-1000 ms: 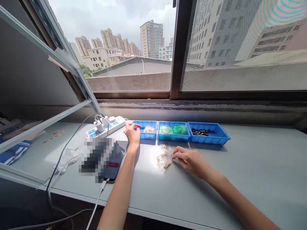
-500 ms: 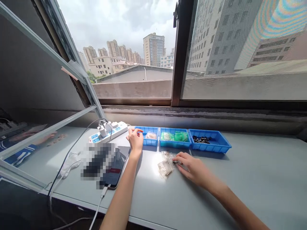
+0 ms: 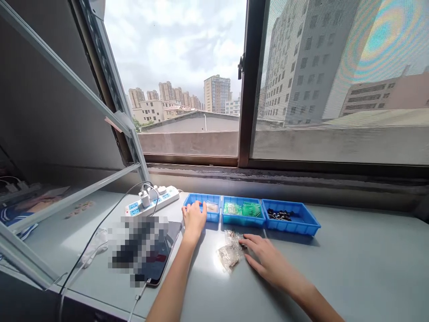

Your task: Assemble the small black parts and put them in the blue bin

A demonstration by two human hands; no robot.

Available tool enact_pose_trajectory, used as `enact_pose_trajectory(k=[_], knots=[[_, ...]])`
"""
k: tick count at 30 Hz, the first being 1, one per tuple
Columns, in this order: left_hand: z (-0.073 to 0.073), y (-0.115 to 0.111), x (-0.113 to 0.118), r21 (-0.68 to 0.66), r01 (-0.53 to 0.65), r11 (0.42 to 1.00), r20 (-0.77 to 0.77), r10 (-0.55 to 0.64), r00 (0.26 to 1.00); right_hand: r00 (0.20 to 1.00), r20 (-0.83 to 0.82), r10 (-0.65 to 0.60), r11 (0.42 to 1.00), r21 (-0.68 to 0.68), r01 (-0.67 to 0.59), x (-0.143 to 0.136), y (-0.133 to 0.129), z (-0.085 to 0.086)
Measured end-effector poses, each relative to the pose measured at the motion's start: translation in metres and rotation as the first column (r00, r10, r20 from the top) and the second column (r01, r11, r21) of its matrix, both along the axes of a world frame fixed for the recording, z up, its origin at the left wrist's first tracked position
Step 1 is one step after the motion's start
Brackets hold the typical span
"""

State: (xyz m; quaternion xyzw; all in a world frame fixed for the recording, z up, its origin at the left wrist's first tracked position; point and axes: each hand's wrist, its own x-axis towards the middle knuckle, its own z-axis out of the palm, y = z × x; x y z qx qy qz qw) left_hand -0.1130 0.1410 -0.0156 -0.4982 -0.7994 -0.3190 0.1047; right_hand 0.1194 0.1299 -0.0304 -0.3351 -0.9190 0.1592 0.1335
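My left hand (image 3: 194, 220) is over the near left part of the left blue bin (image 3: 213, 216), its fingers apart and nothing seen in them. Pale small packets (image 3: 212, 206) lie in that bin. My right hand (image 3: 264, 257) rests on the table with fingers spread, its fingertips touching the right edge of a pile of clear small bags (image 3: 230, 256). Behind the pile, the middle blue bin (image 3: 244, 221) holds green and clear packets (image 3: 251, 209). The right blue bin (image 3: 301, 229) has small black parts (image 3: 279, 215) in its left half.
A white power strip (image 3: 167, 197) with plugs stands behind a dark tablet (image 3: 161, 264), partly blurred out. Cables cross the left side near a white crumpled item (image 3: 97, 246). A metal frame (image 3: 73, 191) rises at the left; a window lies behind the grey table (image 3: 362, 264).
My left hand has moved right, over the left blue bin, and its fingers now reach inside the rim. My right hand remains at the clear bags. The camera view has tilted up.
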Motion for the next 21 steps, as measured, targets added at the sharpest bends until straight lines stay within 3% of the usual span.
enact_pose_trajectory(k=[5, 8, 11, 13, 17, 21], knots=[[0.011, -0.005, 0.005, 0.094, 0.039, 0.995, -0.01, -0.038, 0.999, 1.0, -0.023, -0.016, 1.0, -0.006, 0.016, -0.002, 0.0, 0.008], [0.018, -0.01, 0.014, 0.092, 0.265, 0.96, -0.088, -0.257, 0.962, 0.997, -0.042, -0.058, 0.998, -0.013, 0.058, -0.002, 0.003, 0.01], [0.018, -0.013, 0.03, -0.062, 0.554, 0.831, -0.163, -0.556, 0.815, 0.995, -0.06, -0.082, 0.996, -0.04, 0.079, 0.0, 0.007, 0.009], [0.013, -0.015, 0.041, -0.18, 0.659, 0.731, -0.164, -0.682, 0.712, 0.995, -0.067, -0.077, 0.995, -0.067, 0.073, 0.001, 0.009, 0.006], [0.004, -0.016, 0.055, -0.38, 0.693, 0.613, -0.076, -0.767, 0.637, 0.996, -0.078, -0.039, 0.994, -0.107, 0.031, 0.0, 0.012, 0.002], [0.002, -0.014, 0.056, -0.447, 0.67, 0.592, -0.054, -0.766, 0.641, 0.997, -0.058, -0.048, 0.993, -0.108, 0.042, -0.001, 0.013, 0.0]])
